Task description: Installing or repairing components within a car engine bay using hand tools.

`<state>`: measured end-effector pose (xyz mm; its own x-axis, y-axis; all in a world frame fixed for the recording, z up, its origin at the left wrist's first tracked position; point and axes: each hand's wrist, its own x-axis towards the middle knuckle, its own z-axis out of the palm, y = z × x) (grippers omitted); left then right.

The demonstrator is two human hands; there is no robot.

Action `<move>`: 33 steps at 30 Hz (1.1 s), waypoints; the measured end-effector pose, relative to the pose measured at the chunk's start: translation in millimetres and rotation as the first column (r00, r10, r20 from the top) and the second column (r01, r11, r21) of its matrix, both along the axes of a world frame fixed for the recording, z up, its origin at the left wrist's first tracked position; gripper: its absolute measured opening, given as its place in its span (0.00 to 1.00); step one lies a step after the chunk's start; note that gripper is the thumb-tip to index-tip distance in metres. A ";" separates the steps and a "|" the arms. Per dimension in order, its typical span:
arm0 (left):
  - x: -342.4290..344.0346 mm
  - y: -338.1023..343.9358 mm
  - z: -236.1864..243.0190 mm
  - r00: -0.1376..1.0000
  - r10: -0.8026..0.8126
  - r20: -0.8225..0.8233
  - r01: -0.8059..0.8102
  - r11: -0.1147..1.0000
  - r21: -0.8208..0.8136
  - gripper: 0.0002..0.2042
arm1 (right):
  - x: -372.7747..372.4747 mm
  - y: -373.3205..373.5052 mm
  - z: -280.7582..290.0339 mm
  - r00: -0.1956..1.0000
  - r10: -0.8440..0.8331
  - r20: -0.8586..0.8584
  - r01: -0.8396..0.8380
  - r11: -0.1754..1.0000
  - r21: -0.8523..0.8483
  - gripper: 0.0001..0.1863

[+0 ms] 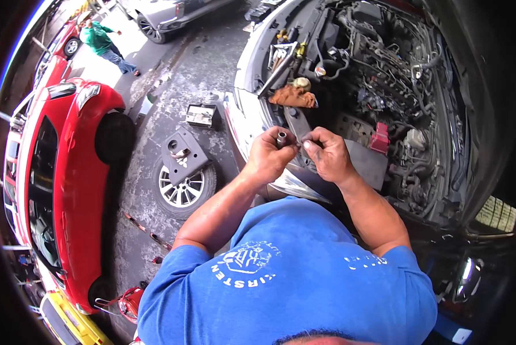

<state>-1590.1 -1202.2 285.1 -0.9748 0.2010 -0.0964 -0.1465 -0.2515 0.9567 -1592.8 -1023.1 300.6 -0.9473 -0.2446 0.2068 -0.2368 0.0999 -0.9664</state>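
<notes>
My left hand [268,158] is closed around a small metal cylinder, which looks like a socket [281,138], with its round hollow end facing up. Close beside it, my right hand [332,157] has thumb and fingertips pinched together. What lies in that pinch is too small to make out. Both hands are held over the front edge of an open engine bay [378,75], their fingertips nearly meeting. Just beyond them lies an orange-brown rag [293,98]. A red plastic cover [380,137] sits in the bay to the right of my right hand.
Yellow-handled screwdrivers [301,49] and other tools rest along the car's front. To the left, a wheel [179,191] lies on the floor under a black panel [193,150], near an open case [201,117]. A red car [77,172] stands farther left; a person in green [99,40] walks beyond.
</notes>
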 end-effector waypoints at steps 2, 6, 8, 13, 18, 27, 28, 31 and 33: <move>-3.1 -0.3 14.7 0.999 -0.023 -0.026 0.019 0.990 -0.137 0.07 | -5.6 6.1 8.7 0.990 0.032 -0.139 -0.013 0.991 0.134 0.05; -5.7 4.6 15.6 0.996 -0.071 -0.057 0.057 0.976 -0.212 0.07 | -4.4 11.1 13.9 0.993 0.031 -0.114 -0.003 0.971 0.237 0.06; -4.5 10.1 13.1 0.994 -0.084 -0.064 0.069 0.976 -0.209 0.07 | -4.1 14.3 15.0 0.993 0.023 -0.118 0.009 0.965 0.260 0.06; -0.6 12.8 17.7 0.989 -0.117 -0.093 0.099 0.978 -0.183 0.08 | -0.7 24.1 2.7 0.989 0.005 0.145 -0.015 0.997 0.072 0.04; -0.1 12.0 8.2 0.990 -0.100 -0.099 0.097 0.995 -0.033 0.09 | 6.7 19.5 5.7 0.997 -0.005 0.077 -0.002 0.995 0.095 0.03; -0.5 11.3 13.8 0.983 -0.149 0.103 0.134 0.981 0.144 0.09 | 7.6 18.5 8.9 0.984 0.065 -0.168 -0.031 0.981 0.193 0.03; -1.3 12.2 14.5 0.987 -0.128 0.092 0.120 0.989 0.091 0.09 | 7.4 17.5 6.1 0.991 0.045 -0.127 -0.022 0.985 0.174 0.03; -7.0 8.1 10.6 0.987 -0.144 0.064 0.143 0.989 0.026 0.09 | 5.0 15.9 4.9 1.000 0.011 -0.029 -0.008 0.993 0.114 0.04; -5.8 8.0 13.8 0.988 -0.147 0.039 0.144 0.987 0.073 0.09 | 5.5 15.5 5.0 1.000 0.000 0.031 -0.002 0.997 0.071 0.04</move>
<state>-1595.8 -1194.2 298.9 -0.9297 0.3484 -0.1194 -0.2281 -0.2904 0.9293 -1587.3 -1007.6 305.6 -0.9526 -0.2587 0.1598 -0.2073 0.1681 -0.9637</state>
